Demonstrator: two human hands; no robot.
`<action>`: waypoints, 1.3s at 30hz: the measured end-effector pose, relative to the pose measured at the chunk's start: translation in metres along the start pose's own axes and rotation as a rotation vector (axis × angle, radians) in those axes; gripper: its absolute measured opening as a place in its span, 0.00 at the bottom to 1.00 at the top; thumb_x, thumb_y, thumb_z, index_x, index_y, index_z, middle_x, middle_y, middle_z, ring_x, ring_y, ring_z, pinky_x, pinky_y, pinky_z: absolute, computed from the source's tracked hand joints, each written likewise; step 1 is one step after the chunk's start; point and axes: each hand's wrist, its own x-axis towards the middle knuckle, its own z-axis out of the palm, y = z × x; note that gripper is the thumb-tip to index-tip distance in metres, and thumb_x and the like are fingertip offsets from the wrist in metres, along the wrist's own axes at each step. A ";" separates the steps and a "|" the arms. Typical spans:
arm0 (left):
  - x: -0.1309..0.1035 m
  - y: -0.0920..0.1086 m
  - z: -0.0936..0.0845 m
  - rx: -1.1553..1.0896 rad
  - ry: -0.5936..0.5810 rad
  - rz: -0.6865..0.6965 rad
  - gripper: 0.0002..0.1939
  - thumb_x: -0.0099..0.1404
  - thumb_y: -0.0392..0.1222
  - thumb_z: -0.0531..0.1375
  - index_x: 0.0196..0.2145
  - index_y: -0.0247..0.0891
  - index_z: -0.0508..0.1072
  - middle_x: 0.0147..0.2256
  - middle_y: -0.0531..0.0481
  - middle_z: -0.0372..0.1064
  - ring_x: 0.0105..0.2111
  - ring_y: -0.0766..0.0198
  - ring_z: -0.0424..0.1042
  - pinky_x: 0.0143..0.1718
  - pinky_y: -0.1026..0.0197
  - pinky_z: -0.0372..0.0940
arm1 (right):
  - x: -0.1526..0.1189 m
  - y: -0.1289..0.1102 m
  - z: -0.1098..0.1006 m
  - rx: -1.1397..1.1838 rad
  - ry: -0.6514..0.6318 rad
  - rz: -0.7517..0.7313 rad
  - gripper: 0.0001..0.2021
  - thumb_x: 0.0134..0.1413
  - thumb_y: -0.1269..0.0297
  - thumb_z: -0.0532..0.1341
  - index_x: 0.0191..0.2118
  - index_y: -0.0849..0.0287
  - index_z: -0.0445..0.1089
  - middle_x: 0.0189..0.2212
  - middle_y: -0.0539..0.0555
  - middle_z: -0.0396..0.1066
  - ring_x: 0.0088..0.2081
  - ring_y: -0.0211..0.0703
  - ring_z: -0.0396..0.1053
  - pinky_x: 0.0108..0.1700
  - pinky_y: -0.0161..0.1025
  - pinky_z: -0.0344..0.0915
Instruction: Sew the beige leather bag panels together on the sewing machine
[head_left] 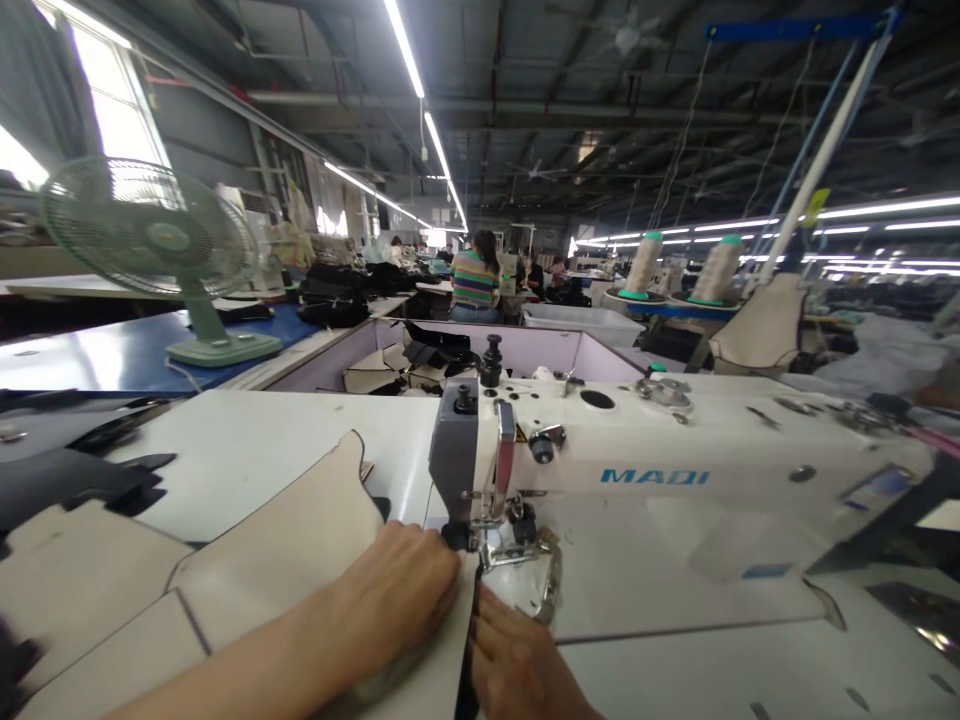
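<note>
A white sewing machine (675,460) stands on the white table, its needle area at the middle of the view. Cream fabric pieces with dark edges (285,530) lie left of the needle and run under my left hand (412,580). That hand is closed on the cream fabric close to the presser foot, its fingertips partly hidden. Just below the foot, my right hand (514,650) has its fingers together at the dark edge of the fabric (466,650). What its fingertips pinch is hard to make out.
A green fan (169,240) stands on a blue table at left. Behind the machine is a pink-walled bin (330,360) of fabric pieces. Two thread cones (643,268) stand at the back right. A person in a striped top (474,278) sits farther off.
</note>
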 end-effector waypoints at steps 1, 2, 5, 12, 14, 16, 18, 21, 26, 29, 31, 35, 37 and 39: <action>-0.001 0.000 0.001 -0.004 0.011 0.003 0.16 0.70 0.39 0.48 0.31 0.37 0.73 0.27 0.43 0.72 0.25 0.54 0.73 0.27 0.56 0.66 | -0.003 0.001 0.003 -0.017 -0.025 -0.005 0.12 0.58 0.80 0.52 0.39 0.67 0.72 0.35 0.57 0.75 0.45 0.42 0.72 0.60 0.37 0.58; -0.001 0.000 0.004 -0.002 0.020 0.005 0.16 0.71 0.40 0.48 0.32 0.37 0.73 0.27 0.43 0.72 0.25 0.54 0.73 0.27 0.56 0.66 | -0.006 0.002 0.006 -0.038 -0.051 -0.008 0.11 0.58 0.80 0.52 0.39 0.67 0.71 0.35 0.57 0.75 0.45 0.43 0.72 0.60 0.38 0.58; 0.000 -0.001 0.014 0.027 0.024 0.015 0.11 0.68 0.39 0.52 0.33 0.37 0.72 0.27 0.44 0.72 0.26 0.53 0.73 0.27 0.56 0.65 | -0.016 0.003 0.015 -0.077 -0.081 0.007 0.11 0.56 0.80 0.53 0.39 0.66 0.71 0.34 0.58 0.75 0.43 0.43 0.73 0.60 0.40 0.58; 0.010 -0.002 0.022 0.031 0.010 -0.040 0.08 0.64 0.33 0.54 0.31 0.37 0.73 0.27 0.43 0.72 0.27 0.54 0.73 0.28 0.57 0.65 | -0.020 0.005 0.023 -0.051 0.076 0.013 0.13 0.58 0.79 0.53 0.46 0.70 0.70 0.41 0.61 0.74 0.48 0.44 0.71 0.58 0.37 0.62; 0.010 -0.001 0.022 0.012 0.000 -0.051 0.08 0.64 0.33 0.54 0.32 0.37 0.73 0.28 0.43 0.72 0.28 0.54 0.73 0.28 0.57 0.66 | -0.021 0.006 0.024 -0.071 0.018 0.023 0.14 0.59 0.79 0.53 0.48 0.69 0.69 0.43 0.62 0.74 0.50 0.44 0.70 0.58 0.38 0.62; 0.009 -0.001 0.023 0.002 -0.008 -0.050 0.07 0.64 0.33 0.55 0.33 0.36 0.73 0.29 0.43 0.72 0.28 0.54 0.73 0.28 0.57 0.66 | -0.023 0.006 0.025 -0.099 -0.049 0.041 0.15 0.59 0.77 0.55 0.51 0.70 0.67 0.44 0.63 0.73 0.50 0.45 0.69 0.57 0.38 0.63; 0.008 -0.002 0.024 -0.003 -0.014 -0.041 0.06 0.63 0.33 0.55 0.33 0.36 0.73 0.29 0.42 0.72 0.28 0.54 0.73 0.29 0.57 0.66 | -0.024 0.006 0.025 -0.107 -0.093 0.048 0.16 0.59 0.76 0.55 0.52 0.71 0.66 0.44 0.64 0.73 0.50 0.46 0.70 0.57 0.38 0.63; 0.007 -0.003 0.021 -0.006 -0.008 -0.033 0.08 0.63 0.31 0.54 0.32 0.36 0.73 0.29 0.42 0.71 0.28 0.53 0.72 0.29 0.55 0.67 | -0.020 0.005 0.021 -0.064 -0.059 0.063 0.13 0.58 0.78 0.54 0.46 0.68 0.70 0.41 0.61 0.75 0.47 0.44 0.72 0.57 0.37 0.63; 0.011 -0.003 0.013 0.007 -0.014 -0.023 0.10 0.61 0.28 0.52 0.30 0.35 0.72 0.28 0.42 0.71 0.28 0.51 0.73 0.29 0.52 0.68 | -0.002 0.002 0.008 -0.074 0.012 0.047 0.13 0.58 0.79 0.51 0.36 0.65 0.73 0.34 0.57 0.75 0.41 0.43 0.73 0.56 0.36 0.64; 0.013 -0.003 0.011 0.018 -0.002 -0.016 0.11 0.60 0.27 0.51 0.29 0.34 0.72 0.27 0.41 0.71 0.28 0.51 0.73 0.29 0.51 0.68 | 0.010 0.001 -0.002 -0.035 0.026 0.050 0.15 0.61 0.79 0.49 0.37 0.66 0.73 0.33 0.57 0.75 0.41 0.42 0.73 0.55 0.33 0.64; 0.014 -0.004 0.011 0.008 0.023 -0.008 0.11 0.61 0.27 0.51 0.29 0.35 0.72 0.27 0.41 0.71 0.28 0.50 0.73 0.28 0.51 0.68 | 0.016 -0.001 -0.007 -0.003 0.041 0.059 0.16 0.63 0.78 0.47 0.37 0.66 0.73 0.32 0.57 0.74 0.40 0.41 0.73 0.54 0.33 0.64; 0.012 -0.006 0.008 -0.023 0.038 -0.022 0.13 0.65 0.30 0.49 0.29 0.35 0.72 0.27 0.42 0.71 0.27 0.52 0.73 0.28 0.55 0.66 | 0.019 -0.003 -0.017 0.046 -0.047 0.045 0.17 0.65 0.76 0.46 0.35 0.66 0.72 0.33 0.58 0.74 0.42 0.43 0.72 0.56 0.36 0.64; 0.010 -0.007 0.005 -0.034 0.031 -0.040 0.15 0.67 0.32 0.48 0.28 0.36 0.72 0.25 0.43 0.70 0.26 0.53 0.73 0.27 0.58 0.64 | 0.018 -0.002 -0.022 0.054 -0.118 0.005 0.17 0.65 0.76 0.46 0.36 0.67 0.72 0.34 0.59 0.73 0.44 0.45 0.71 0.57 0.38 0.62; 0.006 -0.007 0.002 -0.049 0.023 -0.049 0.16 0.69 0.36 0.49 0.29 0.37 0.73 0.24 0.45 0.70 0.25 0.54 0.73 0.26 0.59 0.63 | 0.016 -0.001 -0.026 0.039 -0.160 -0.060 0.16 0.63 0.78 0.46 0.36 0.69 0.72 0.33 0.61 0.73 0.44 0.46 0.70 0.58 0.41 0.62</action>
